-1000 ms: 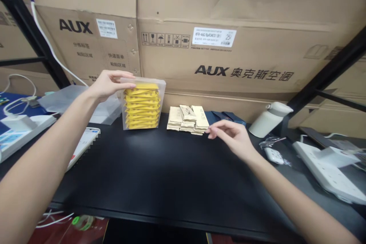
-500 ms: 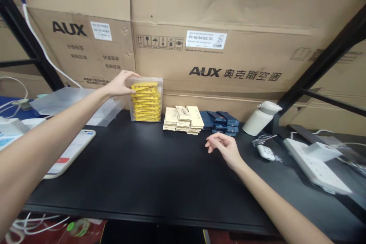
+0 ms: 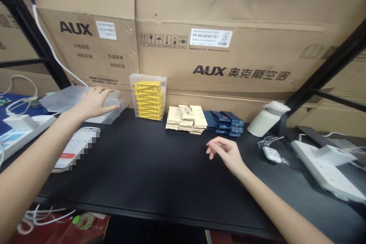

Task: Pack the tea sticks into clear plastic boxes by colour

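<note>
My left hand [image 3: 93,103] is open, its thumb and fingers spread. It is over the translucent plastic boxes [image 3: 107,118] at the back left and holds nothing. To its right, apart from it, a clear plastic box [image 3: 165,99] stands upright against the cardboard, with a stack of yellow packets [image 3: 147,101] inside. My right hand [image 3: 225,152] hovers above the black table with its fingers curled in and nothing in them. Just behind it lie dark blue packets [image 3: 224,122], and beside those sit piles of cream packets [image 3: 187,118].
A pale bottle [image 3: 267,120] leans at the back right. Close by are a white earphone case [image 3: 271,154] and a white power strip [image 3: 326,171]. On the left are a phone [image 3: 76,148] and another power strip [image 3: 17,137]. Large cardboard [image 3: 246,11] lines the back.
My left hand has let go of the clear box of yellow packets and moved left, its fingers spreading. My right hand keeps nearly the same place and pose. The view has shifted slightly.
</note>
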Action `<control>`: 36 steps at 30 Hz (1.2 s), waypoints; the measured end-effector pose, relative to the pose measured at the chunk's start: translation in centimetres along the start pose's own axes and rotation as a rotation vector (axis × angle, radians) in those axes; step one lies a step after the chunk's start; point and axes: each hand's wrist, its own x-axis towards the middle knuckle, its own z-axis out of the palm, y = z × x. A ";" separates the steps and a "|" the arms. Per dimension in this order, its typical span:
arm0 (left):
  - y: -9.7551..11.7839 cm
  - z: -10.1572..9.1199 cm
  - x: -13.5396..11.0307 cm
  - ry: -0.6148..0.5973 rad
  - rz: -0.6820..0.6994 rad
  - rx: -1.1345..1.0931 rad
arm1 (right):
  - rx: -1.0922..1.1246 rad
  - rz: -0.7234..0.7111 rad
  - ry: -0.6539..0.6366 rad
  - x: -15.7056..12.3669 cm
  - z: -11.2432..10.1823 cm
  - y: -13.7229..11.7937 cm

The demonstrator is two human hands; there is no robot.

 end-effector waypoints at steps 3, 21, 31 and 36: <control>-1.2 0.9 -3.1 -0.072 -0.018 0.102 | -0.006 0.013 -0.034 -0.2 0.4 0.0; 20.4 -2.2 -14.9 0.540 0.569 -0.105 | 0.271 0.273 -0.297 -0.3 1.0 -0.3; 22.3 -4.3 -10.5 -0.032 0.822 -0.612 | 0.262 0.381 -0.217 -0.2 0.8 -0.1; 13.1 -0.2 -4.6 -0.102 0.275 -0.935 | -0.033 0.210 -0.046 0.0 1.1 1.1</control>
